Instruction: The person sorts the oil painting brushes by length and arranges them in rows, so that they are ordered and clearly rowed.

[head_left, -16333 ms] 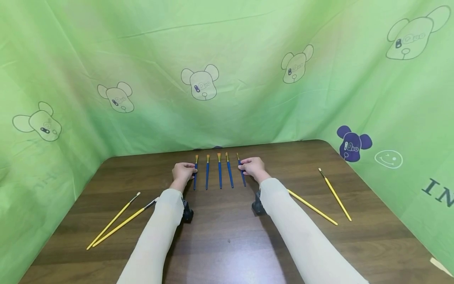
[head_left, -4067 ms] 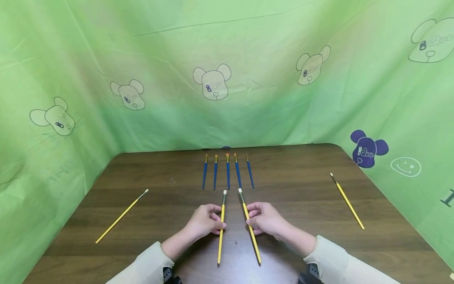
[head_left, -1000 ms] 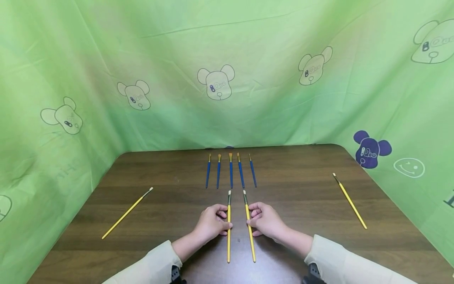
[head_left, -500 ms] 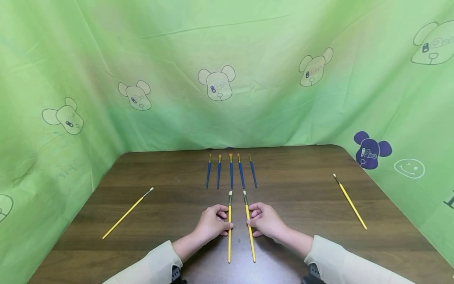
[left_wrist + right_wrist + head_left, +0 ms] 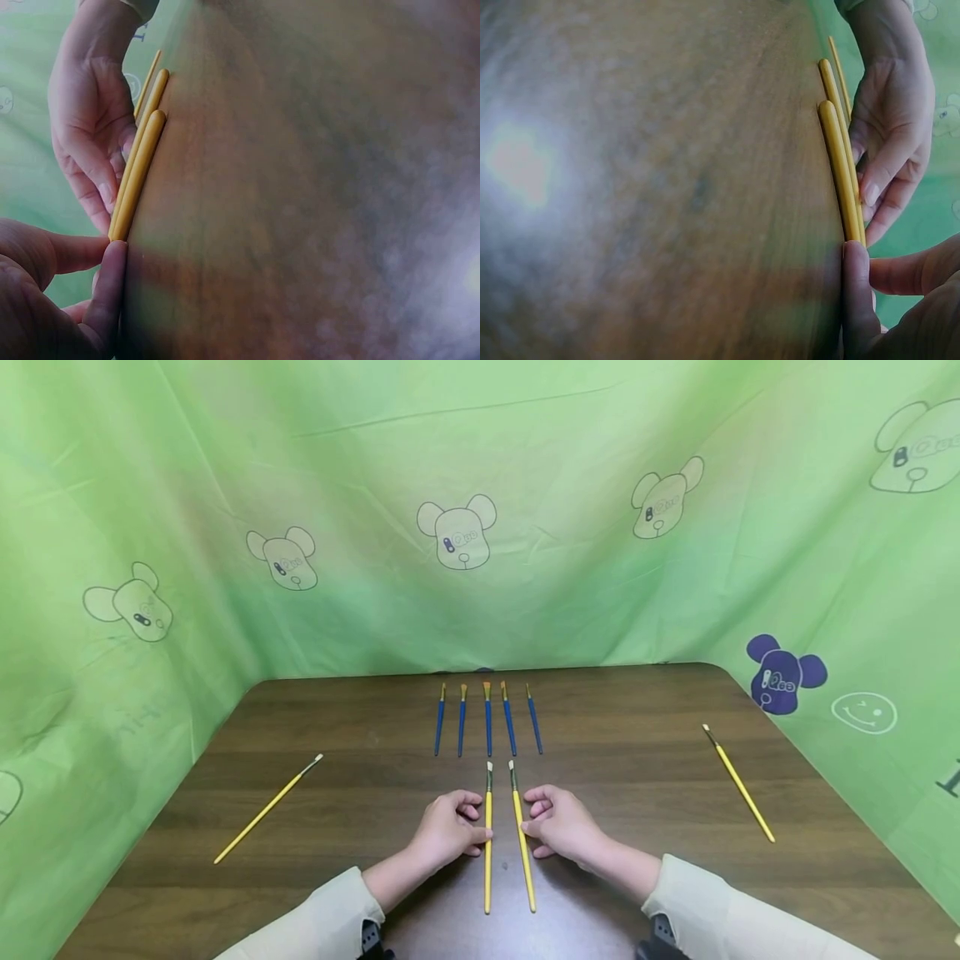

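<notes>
Two yellow-handled paintbrushes with pale bristles lie side by side near the table's middle, bristles pointing away from me. My left hand [image 5: 446, 832] pinches the left paintbrush [image 5: 487, 881] at mid-handle, thumb on it. The right paintbrush [image 5: 528, 881], slightly slanted, is between the thumb and curled fingers of my right hand [image 5: 564, 827]; its index fingertip stands just off the handle in the head view. A narrow gap separates the two brushes. Both wrist views show the rounded handle ends [image 5: 150, 135] close together, hands on opposite sides.
Beyond the hands, several blue-handled paintbrushes [image 5: 488, 727] lie in a spaced row near the back edge. One more yellow paintbrush [image 5: 266, 810] lies slanted at left, another [image 5: 742, 789] at right. Green printed cloth [image 5: 360, 627] hangs around the brown wooden table [image 5: 360, 727].
Earlier both hands were at the outer blue brushes; later they held the two yellow ones. Over the last second the left brush shifted slightly right and the right brush slightly left, narrowing their gap.
</notes>
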`<act>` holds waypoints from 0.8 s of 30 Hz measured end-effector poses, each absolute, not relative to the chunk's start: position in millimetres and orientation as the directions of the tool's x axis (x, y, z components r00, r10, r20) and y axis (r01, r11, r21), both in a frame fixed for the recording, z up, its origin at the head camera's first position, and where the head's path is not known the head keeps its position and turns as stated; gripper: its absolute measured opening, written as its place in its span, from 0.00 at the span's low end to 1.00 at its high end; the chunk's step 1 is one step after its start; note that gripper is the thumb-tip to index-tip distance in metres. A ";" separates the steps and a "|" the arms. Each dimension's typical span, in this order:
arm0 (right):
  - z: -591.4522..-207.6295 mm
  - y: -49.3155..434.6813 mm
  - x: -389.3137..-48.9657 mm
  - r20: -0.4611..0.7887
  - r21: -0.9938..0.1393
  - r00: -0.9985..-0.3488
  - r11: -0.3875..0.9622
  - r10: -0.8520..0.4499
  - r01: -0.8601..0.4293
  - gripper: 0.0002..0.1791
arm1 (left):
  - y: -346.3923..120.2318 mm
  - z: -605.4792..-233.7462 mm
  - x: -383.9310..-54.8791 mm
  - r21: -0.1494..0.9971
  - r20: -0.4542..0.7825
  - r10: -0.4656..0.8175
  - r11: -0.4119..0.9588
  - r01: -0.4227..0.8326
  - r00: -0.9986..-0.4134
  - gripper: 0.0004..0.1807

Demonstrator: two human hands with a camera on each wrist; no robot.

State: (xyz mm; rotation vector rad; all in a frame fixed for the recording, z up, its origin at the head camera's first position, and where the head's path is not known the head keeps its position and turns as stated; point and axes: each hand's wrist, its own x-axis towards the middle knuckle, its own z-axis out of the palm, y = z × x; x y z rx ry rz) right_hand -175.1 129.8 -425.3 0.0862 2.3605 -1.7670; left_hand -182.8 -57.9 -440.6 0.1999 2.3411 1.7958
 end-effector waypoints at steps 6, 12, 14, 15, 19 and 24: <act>-426.5 128.5 -176.8 -0.191 -0.945 -0.979 0.283 -0.066 0.166 0.21 | -59.3 -441.3 -183.8 0.968 -0.074 0.222 0.249 -0.017 -0.972 0.25; -425.3 129.6 -177.6 -0.204 -0.950 -0.977 0.256 -0.069 0.180 0.21 | -64.2 -441.7 -185.4 0.980 -0.101 0.249 0.191 -0.054 -0.963 0.25; -425.7 130.6 -177.9 -0.210 -0.953 -0.975 0.238 -0.069 0.188 0.21 | -66.3 -441.6 -185.5 0.984 -0.108 0.268 0.164 -0.066 -0.957 0.25; -426.0 131.3 -178.0 -0.211 -0.955 -0.975 0.228 -0.070 0.190 0.21 | -67.3 -441.7 -185.6 0.986 -0.110 0.278 0.151 -0.070 -0.954 0.25; -426.7 136.2 -178.2 -0.207 -0.964 -0.974 0.192 -0.093 0.186 0.22 | -70.7 -442.1 -185.4 0.991 -0.106 0.317 0.110 -0.075 -0.943 0.25; -424.5 143.6 -177.5 -0.198 -0.970 -0.970 0.171 -0.144 0.173 0.23 | -74.8 -441.8 -184.1 0.994 -0.089 0.358 0.094 -0.059 -0.929 0.24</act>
